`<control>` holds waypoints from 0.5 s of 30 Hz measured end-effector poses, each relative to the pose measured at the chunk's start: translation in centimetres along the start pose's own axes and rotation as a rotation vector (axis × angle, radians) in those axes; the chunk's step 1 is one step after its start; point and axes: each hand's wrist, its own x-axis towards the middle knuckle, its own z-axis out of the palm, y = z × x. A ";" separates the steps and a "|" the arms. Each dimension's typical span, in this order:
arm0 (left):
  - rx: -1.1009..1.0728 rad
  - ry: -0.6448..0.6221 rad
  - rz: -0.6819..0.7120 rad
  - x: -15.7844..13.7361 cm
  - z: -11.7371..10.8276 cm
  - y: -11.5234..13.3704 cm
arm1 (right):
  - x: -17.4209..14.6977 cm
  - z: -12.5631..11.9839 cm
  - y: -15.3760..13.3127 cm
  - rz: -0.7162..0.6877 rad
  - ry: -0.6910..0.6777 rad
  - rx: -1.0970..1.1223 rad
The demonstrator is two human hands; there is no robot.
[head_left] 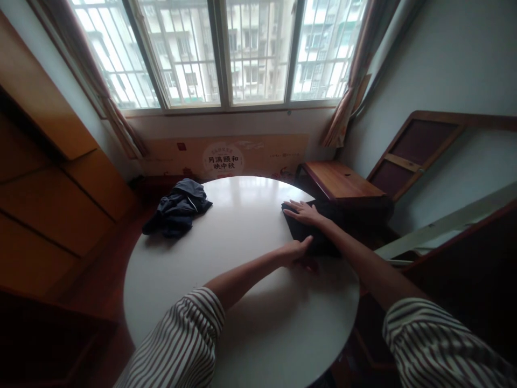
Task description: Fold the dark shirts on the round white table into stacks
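A folded black piece of clothing [299, 229] lies near the right edge of the round white table [242, 302]. My right hand [304, 212] rests flat on its far part, palm down, with the fingers stretched toward the left. At the near edge, my left hand [297, 252] has its thumb over the cloth and the fingers lower down, partly hidden and dim, gripping that edge. Part of the cloth disappears behind my right forearm. On the far left of the table sits a crumpled heap of dark grey and navy clothing [177, 207], apart from both hands.
A wooden bench or low cabinet [343, 180] stands beyond the table at the right, beside a wooden-framed panel [416, 151]. Behind the table, a printed cardboard box [258, 153] lies under the barred window [258, 54]. An orange-brown cabinet [48, 183] lines the left wall.
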 end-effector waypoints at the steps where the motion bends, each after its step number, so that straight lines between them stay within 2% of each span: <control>1: 0.115 0.001 -0.008 -0.2 0.0 0.0 | 0.4 0.3 -0.1 0.015 -0.018 -0.002; 5: 0.499 -0.019 0.069 -2.8 0.0 0.3 | 1.4 -0.2 -0.5 0.038 -0.061 -0.009; 8: 0.717 0.006 0.207 -6.0 -1.3 0.4 | 1.0 -0.9 -2.6 0.014 0.028 -0.105; 10: 0.765 0.164 0.334 -8.1 -3.7 0.6 | -0.2 -0.5 -5.1 -0.123 0.147 -0.173; 12: 0.720 0.405 0.431 -10.1 -7.3 1.3 | -2.0 0.7 -8.0 -0.271 0.216 -0.174; 15: 0.558 0.861 0.461 -12.7 -13.8 3.3 | -4.6 4.1 -11.6 -0.409 0.171 -0.098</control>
